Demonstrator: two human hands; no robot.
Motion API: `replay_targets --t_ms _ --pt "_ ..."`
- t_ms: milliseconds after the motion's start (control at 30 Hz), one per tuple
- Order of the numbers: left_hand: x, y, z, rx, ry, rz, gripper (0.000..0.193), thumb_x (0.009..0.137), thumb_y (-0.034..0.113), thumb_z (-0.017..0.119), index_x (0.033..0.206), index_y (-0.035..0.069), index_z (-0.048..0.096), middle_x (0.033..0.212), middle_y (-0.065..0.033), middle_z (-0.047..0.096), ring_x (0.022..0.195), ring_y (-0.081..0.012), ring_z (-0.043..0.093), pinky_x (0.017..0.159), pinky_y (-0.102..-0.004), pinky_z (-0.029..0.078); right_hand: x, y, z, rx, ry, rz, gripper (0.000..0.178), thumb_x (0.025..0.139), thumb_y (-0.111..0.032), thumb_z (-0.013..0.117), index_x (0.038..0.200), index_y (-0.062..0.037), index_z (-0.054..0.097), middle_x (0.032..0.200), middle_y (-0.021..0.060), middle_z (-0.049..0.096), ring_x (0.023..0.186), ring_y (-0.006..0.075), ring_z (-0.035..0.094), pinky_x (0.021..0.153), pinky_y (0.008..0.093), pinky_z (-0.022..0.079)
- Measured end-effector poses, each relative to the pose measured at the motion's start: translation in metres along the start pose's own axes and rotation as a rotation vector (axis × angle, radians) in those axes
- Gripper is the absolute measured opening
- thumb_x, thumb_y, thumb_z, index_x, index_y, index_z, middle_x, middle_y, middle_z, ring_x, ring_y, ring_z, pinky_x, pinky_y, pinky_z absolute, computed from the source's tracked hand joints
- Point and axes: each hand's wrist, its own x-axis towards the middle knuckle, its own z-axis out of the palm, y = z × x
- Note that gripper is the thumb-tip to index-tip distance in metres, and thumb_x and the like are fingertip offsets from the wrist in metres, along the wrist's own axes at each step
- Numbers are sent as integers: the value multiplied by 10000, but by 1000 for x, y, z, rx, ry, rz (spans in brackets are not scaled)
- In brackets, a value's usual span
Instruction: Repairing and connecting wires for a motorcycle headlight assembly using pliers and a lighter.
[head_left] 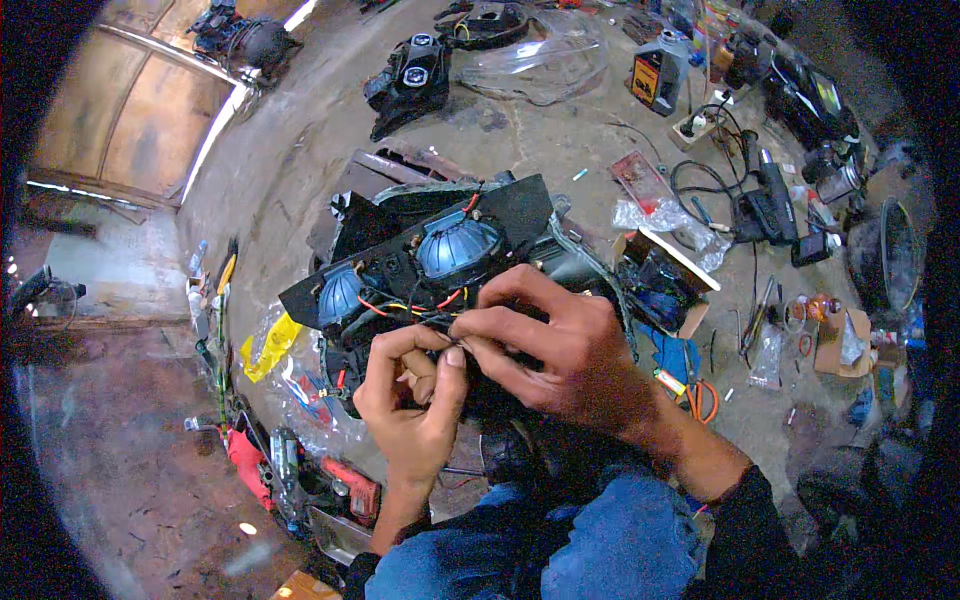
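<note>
We see the left hand (pixel 412 405) and the right hand (pixel 565 350) near each other, the thumb and forefinger of each closed in a small pinch. Between them, as we judge, is an end of the thin wires (pixel 452 298), but the fingertips hide which one. The wires lie over the lower side of the black panel (pixel 515 210), in front of the knees (pixel 620 545).

We expect the wires to be light and flexible, easy to bend and weak at the bare ends, so we would take them on the insulation, close to the end. The panel looks stiff and rather light; we would hold it by its edges, not by the blue domes (pixel 455 247), which may be smooth and could scratch.

The long axis of the panel goes obliquely, from lower left to upper right. The domes bulge upward, to our view. The red wire pieces run roughly along this same axis.
</note>
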Motion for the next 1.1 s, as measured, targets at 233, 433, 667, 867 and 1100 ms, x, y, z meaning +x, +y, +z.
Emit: replay_targets --t_ms 233,433,667,867,1100 --pt "2 -3 -5 127 54 155 140 945 -23 699 1058 30 636 783 78 473 672 -10 349 577 -206 247 1 -3 8 -11 55 -62 206 856 -157 802 1050 -101 760 1044 40 688 779 218 738 665 363 601" --pt "-1 -18 -2 53 27 130 172 1007 32 649 1173 9 611 1001 -7 560 908 -118 495 821 -253 420 -6 1 15 5 113 -48 231 844 -223 784 1031 -94 743 1026 63 665 832 268 726 747 397 590" --pt "0 -13 2 -10 39 136 188 954 93 683 1105 11 605 871 39 470 768 -63 397 668 -235 320 -5 -2 14 -2 143 -48 239 831 -218 805 1044 -111 795 1029 44 738 834 235 738 725 376 572" --pt "-20 -9 -5 43 -173 280 187 797 56 726 974 32 670 788 -38 606 636 -118 513 624 -253 450 3 -4 11 -37 122 37 199 821 -137 833 1016 -108 812 936 38 756 779 229 729 674 356 550" --pt "-23 -22 -42 -239 224 122 209 832 187 678 907 66 525 794 -28 471 705 -141 442 763 -327 517 -1 -3 8 -7 117 61 176 874 -146 810 1043 -121 767 1015 50 747 878 285 737 793 405 588"
